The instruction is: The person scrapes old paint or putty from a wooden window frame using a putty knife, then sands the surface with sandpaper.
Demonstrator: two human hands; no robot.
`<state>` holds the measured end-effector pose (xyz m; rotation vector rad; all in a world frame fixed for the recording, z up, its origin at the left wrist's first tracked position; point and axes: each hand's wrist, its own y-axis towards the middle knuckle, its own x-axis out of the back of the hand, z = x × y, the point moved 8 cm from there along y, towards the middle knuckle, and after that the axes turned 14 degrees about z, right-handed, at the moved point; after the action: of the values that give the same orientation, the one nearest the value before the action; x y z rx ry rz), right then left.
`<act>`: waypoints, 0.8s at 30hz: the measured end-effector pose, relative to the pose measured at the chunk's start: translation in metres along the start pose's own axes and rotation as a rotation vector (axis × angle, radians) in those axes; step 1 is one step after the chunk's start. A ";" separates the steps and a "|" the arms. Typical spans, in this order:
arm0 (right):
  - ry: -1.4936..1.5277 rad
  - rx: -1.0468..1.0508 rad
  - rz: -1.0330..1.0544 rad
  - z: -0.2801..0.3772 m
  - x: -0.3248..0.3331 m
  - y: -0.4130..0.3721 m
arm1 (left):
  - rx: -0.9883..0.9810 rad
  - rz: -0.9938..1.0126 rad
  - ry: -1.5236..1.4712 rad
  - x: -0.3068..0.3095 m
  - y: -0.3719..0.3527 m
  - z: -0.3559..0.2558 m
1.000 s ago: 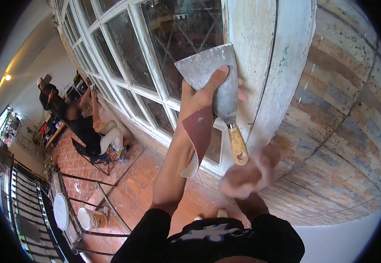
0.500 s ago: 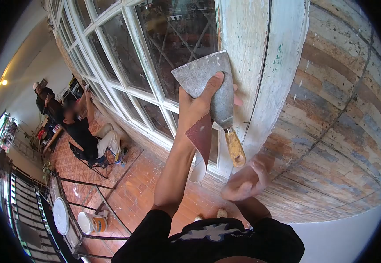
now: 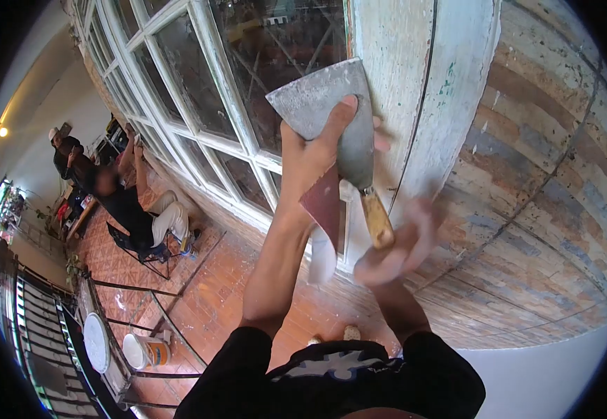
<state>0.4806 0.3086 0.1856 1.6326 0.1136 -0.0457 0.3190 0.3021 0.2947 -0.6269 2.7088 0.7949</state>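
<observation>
My left hand [image 3: 312,160] is raised against the pale, flaking door frame [image 3: 415,105]. It grips a wide metal putty knife [image 3: 331,112] by the blade, thumb across the steel, with the wooden handle [image 3: 377,220] pointing down. A reddish sheet of sandpaper [image 3: 324,202] hangs from the same hand. My right hand [image 3: 398,248] is just below the handle, blurred, fingers partly spread and touching or nearly touching the handle's end. I cannot tell if it grips it.
White-framed window panes [image 3: 198,84] run left of the frame. A painted brick wall [image 3: 548,174] lies to the right. A seated person [image 3: 139,213] works on the windows at the left, another person [image 3: 62,150] behind. A paint bucket [image 3: 146,349] and white lid [image 3: 97,342] sit by a railing.
My left hand with the knife and sandpaper has risen slightly on the frame. My right hand has moved up from below to the handle's end and its fingers have spread.
</observation>
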 end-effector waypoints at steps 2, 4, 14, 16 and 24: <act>0.082 -0.039 0.061 0.008 0.005 0.003 | -0.016 0.026 0.002 -0.002 0.005 -0.003; 0.089 0.029 -0.035 0.018 0.014 0.005 | -0.021 0.037 0.009 0.000 0.005 -0.001; 0.115 -0.102 -0.096 0.008 0.020 0.034 | 0.039 0.001 -0.027 0.002 -0.002 0.000; 0.098 -0.183 -0.099 0.002 0.010 0.045 | 0.025 -0.012 -0.030 0.001 -0.003 -0.003; 0.181 -0.070 0.002 0.001 0.002 0.016 | -0.032 0.030 0.022 -0.001 0.003 -0.004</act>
<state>0.4845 0.3067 0.2015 1.5649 0.2493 0.1071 0.3185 0.3020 0.2998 -0.6061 2.7367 0.8452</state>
